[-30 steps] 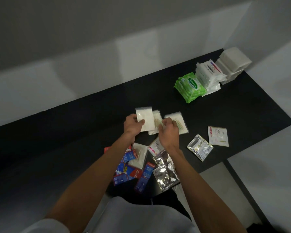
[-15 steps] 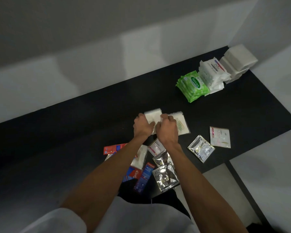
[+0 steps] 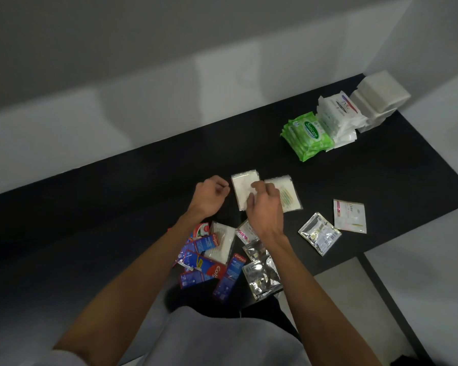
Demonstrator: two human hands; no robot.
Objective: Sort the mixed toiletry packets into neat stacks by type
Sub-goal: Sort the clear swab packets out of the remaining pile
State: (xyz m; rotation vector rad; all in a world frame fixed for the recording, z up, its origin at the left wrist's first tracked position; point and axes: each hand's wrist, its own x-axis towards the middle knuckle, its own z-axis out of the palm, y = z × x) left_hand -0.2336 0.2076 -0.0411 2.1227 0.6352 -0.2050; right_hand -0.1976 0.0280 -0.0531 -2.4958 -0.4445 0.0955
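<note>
White packet stack (image 3: pixel 243 186) flat, central; mixed packets (image 3: pixel 204 263) heaped at near edge.

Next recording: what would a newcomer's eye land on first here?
The bright green Sanicare wipes stack at the far right of the black table, beside white Dove packs. Then the right hand holding white packets mid-table, and the jumble of red-and-blue Colgate boxes at the near edge.

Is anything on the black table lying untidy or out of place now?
Yes. The toothpaste packets and foil packets lie jumbled, overlapping at odd angles, at the near edge. A lone foil packet and a Dove sachet lie askew, unstacked. The right hand holds white packets.
</note>
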